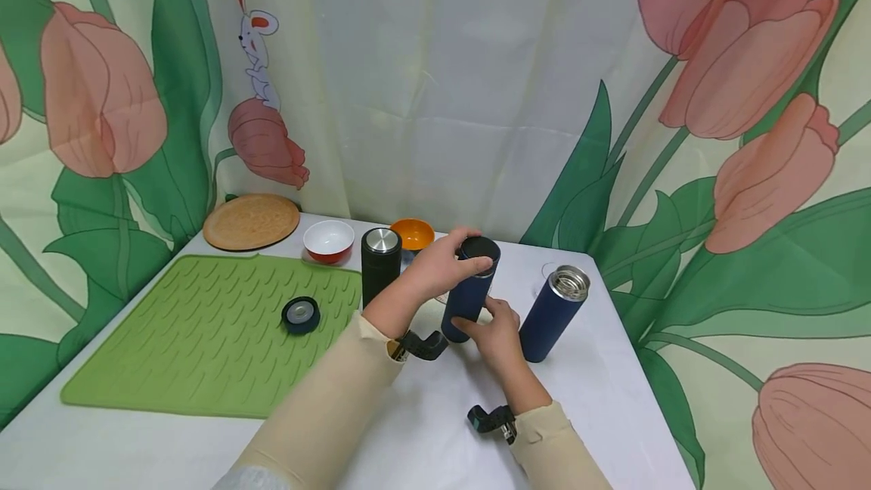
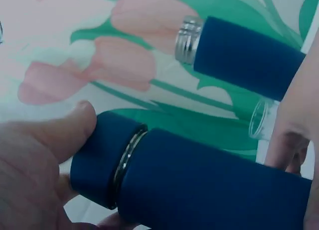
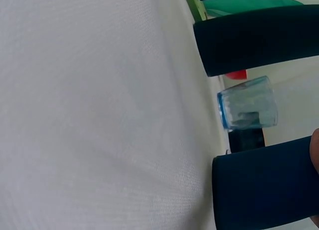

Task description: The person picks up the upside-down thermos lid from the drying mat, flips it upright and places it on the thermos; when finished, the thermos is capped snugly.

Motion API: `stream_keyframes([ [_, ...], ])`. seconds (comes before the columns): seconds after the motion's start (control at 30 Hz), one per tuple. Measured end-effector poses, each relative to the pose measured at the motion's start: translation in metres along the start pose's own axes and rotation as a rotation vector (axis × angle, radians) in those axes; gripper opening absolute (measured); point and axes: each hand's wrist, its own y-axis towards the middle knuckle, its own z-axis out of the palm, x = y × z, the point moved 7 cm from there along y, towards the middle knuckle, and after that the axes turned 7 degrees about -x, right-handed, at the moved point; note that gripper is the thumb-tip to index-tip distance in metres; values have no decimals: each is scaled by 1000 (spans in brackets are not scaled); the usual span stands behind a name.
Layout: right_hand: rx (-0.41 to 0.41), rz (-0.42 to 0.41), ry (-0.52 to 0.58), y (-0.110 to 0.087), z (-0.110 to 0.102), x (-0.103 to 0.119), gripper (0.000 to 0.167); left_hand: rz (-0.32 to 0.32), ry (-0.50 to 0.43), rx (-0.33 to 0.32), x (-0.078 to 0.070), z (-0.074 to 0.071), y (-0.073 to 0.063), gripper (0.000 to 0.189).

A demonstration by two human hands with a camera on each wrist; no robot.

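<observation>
A dark blue thermos [image 1: 465,299] stands slightly tilted on the table between both hands. My left hand [image 1: 441,267] grips its dark lid [image 2: 102,158] from above, thumb on the side. A thin metallic ring shows between lid and body in the left wrist view. Low on the body, my right hand [image 1: 499,333] holds the thermos, thumb and fingers around it; in the right wrist view only its fingertips show at the right edge. To the right stands a second blue thermos [image 1: 547,320], uncapped, with its silver threaded neck [image 2: 188,40] exposed.
A black thermos [image 1: 381,269] with a silver top stands left of my hands. Behind it are a red-and-white bowl [image 1: 329,240] and an orange bowl [image 1: 412,233]. A dark lid [image 1: 300,315] lies on the green mat [image 1: 170,354]. A clear glass [image 3: 249,105] and round wooden board [image 1: 252,221] sit farther back.
</observation>
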Motion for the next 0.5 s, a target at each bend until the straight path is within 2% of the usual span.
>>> stream_keyframes([
  [0.07,10,11,-3,0,0,-2,64,-31,27,-41,-1,2,0,85],
  [0.2,9,20,-4,2,-1,-4,58,-108,101,-182,-5,11,-2,110],
  [0.3,9,17,-8,2,-1,-4,55,-106,140,-239,-7,15,-2,100],
  [0.4,16,19,-11,1,0,-3,58,-46,136,-203,-6,11,-1,80],
  [0.5,10,21,-8,1,0,-2,62,14,65,-81,-3,4,2,67],
])
